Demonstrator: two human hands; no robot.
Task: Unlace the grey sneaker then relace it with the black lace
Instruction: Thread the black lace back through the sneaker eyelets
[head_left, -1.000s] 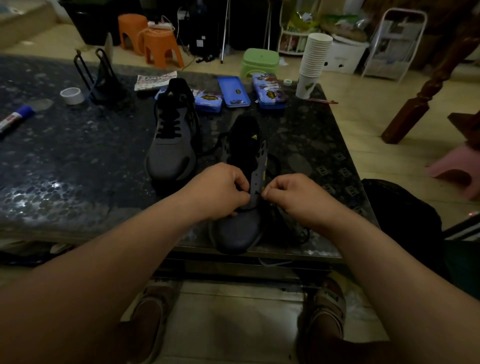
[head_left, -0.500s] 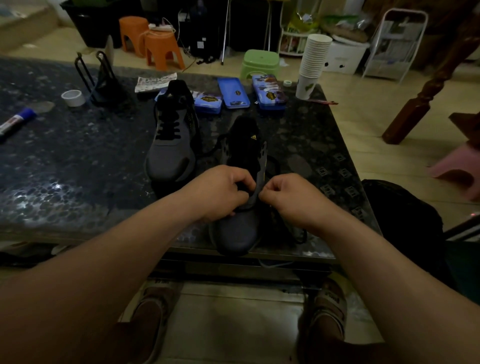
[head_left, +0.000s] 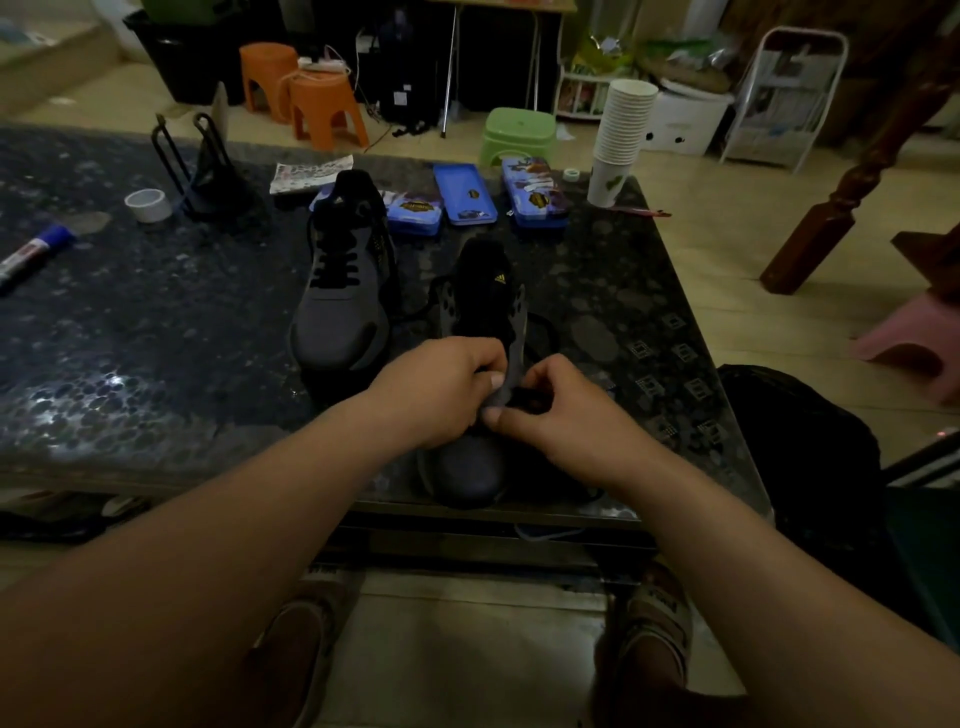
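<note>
At the near edge of the surface (head_left: 613, 322), the sneaker (head_left: 467, 470) sits toe-first; the left hand (head_left: 441, 389) pinches its eyelet flap (head_left: 513, 358), and the right hand (head_left: 563, 410), now drawn closer, pinches the lace (head_left: 525, 399): relacing looks barely begun.

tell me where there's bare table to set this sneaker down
Widest bare stretch: the table left of the laced sneaker, bounded by marker and tape roll. Smaller patch right of the held sneaker, this side of the cups. Crowded: the far edge by the blue tins.
</note>
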